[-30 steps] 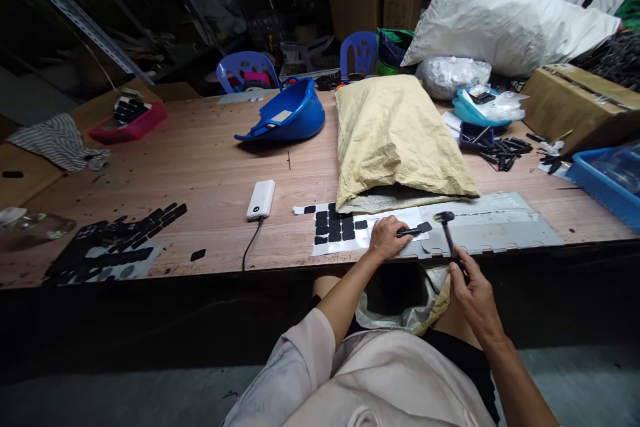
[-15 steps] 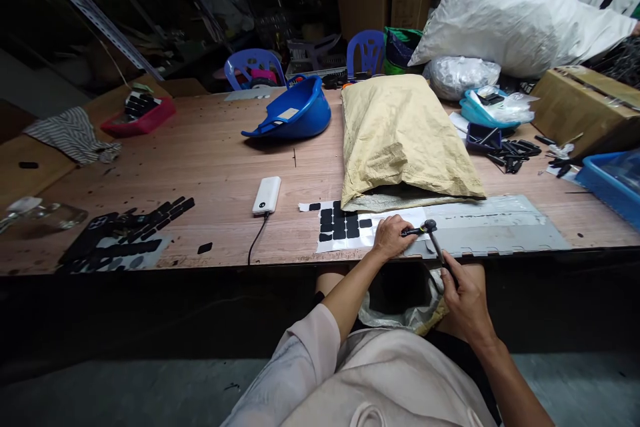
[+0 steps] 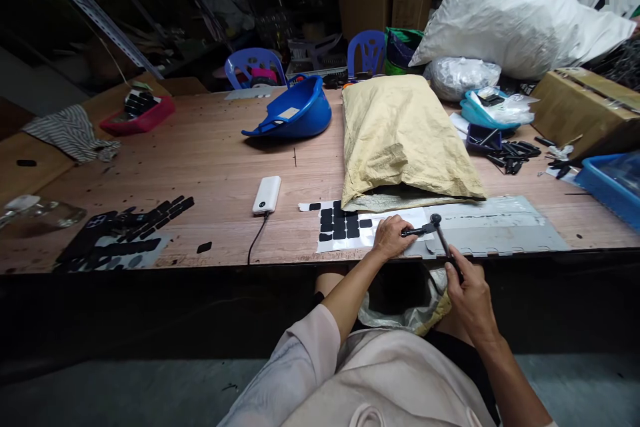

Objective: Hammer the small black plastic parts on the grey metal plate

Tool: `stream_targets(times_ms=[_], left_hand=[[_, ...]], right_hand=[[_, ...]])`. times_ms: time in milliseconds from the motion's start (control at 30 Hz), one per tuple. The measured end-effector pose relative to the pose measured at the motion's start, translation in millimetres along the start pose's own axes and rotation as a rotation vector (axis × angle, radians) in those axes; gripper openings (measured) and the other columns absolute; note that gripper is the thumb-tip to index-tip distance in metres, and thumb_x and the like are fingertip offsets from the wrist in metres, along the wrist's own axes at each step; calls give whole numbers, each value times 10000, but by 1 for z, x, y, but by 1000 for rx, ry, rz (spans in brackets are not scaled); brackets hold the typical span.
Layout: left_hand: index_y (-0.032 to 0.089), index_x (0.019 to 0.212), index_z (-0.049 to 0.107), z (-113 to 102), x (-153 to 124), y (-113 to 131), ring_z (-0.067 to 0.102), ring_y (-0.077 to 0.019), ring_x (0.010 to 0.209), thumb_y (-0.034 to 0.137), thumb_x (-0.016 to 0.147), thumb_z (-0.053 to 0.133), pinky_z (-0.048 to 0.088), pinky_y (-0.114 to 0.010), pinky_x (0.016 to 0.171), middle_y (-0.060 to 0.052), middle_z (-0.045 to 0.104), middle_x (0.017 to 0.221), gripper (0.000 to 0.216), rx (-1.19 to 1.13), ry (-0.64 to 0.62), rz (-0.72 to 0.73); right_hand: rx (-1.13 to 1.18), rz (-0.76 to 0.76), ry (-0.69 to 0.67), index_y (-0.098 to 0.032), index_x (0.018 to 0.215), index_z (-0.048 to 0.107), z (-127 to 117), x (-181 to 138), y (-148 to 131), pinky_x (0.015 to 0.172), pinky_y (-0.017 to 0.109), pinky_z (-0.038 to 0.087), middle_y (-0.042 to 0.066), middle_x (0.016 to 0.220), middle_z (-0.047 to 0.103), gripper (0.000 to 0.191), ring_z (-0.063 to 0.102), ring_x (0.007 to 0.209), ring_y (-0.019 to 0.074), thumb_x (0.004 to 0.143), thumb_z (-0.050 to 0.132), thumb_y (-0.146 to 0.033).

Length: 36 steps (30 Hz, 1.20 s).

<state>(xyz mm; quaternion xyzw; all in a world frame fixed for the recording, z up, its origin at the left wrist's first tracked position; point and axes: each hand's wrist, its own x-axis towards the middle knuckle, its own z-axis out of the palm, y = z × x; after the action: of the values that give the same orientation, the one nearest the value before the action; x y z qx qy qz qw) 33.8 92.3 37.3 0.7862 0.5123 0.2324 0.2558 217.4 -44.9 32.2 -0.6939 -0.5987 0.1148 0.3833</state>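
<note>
My left hand [image 3: 391, 237] rests at the table's near edge, fingers pinched on a thin black part [image 3: 414, 232] lying on a grey metal plate [image 3: 495, 232]. My right hand [image 3: 467, 293] grips the handle of a small black hammer [image 3: 440, 232], whose head hovers just above the far end of the black part. A white sheet with several black square pads [image 3: 343, 228] lies just left of my left hand.
A tan woven sack [image 3: 403, 140] lies behind the plate. A white power bank [image 3: 267, 195] with cable, a blue helmet [image 3: 293, 115], black strips [image 3: 125, 230], a red tray [image 3: 137, 117], a blue bin [image 3: 607, 183], a cardboard box [image 3: 583, 107] and a white sack [image 3: 510, 10] sit around. Another person is at far right.
The hammer head swung down left onto the black part, then lifted slightly and moved right. My left hand stayed pinched on the part. The view shifted a little.
</note>
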Motion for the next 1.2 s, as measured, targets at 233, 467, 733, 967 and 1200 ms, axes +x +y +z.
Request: stream_targets(times_ms=[233, 467, 733, 967, 1200], left_hand=[[231, 1019, 799, 2, 1, -3, 648, -229, 1041, 320, 855, 803, 475, -365, 963, -36, 713, 1004, 186, 4, 0, 28], [227, 1005, 793, 3, 3, -6, 649, -230, 1013, 359, 872, 790, 477, -365, 940, -40, 715, 984, 187, 8, 5, 54], [200, 1018, 749, 14, -47, -3, 646, -220, 901, 414, 941, 699, 504, -355, 848, -70, 699, 922, 233, -13, 73, 338], [199, 1048, 745, 60, -127, -28, 702, -199, 874, 374, 929, 676, 550, -300, 805, -69, 738, 971, 223, 1, -246, 191], [246, 1138, 755, 61, -137, -35, 727, -236, 1003, 298, 876, 704, 570, -330, 889, -57, 770, 1100, 271, 70, -504, -58]], right_hand=[[-409, 353, -106, -286, 1501, 596, -26, 32, -5, 845, 389, 547, 117, 1235, 691, 546, 681, 988, 258, 996, 415, -387], [-506, 473, -314, -360, 1638, 382, -26, 34, -18, 819, 437, 532, 134, 1203, 727, 609, 701, 884, 279, 1040, 297, -442], [-505, 481, -328, -354, 1638, 384, -26, 36, -19, 819, 420, 538, 149, 1171, 743, 611, 711, 875, 275, 1041, 292, -440], [-499, 469, -325, -347, 1648, 362, -24, 34, -18, 852, 420, 537, 131, 1229, 729, 610, 709, 923, 272, 1045, 298, -410], [-500, 478, -324, -378, 1645, 355, -24, 33, -18, 838, 384, 535, 106, 1255, 721, 598, 707, 907, 241, 1050, 308, -420]])
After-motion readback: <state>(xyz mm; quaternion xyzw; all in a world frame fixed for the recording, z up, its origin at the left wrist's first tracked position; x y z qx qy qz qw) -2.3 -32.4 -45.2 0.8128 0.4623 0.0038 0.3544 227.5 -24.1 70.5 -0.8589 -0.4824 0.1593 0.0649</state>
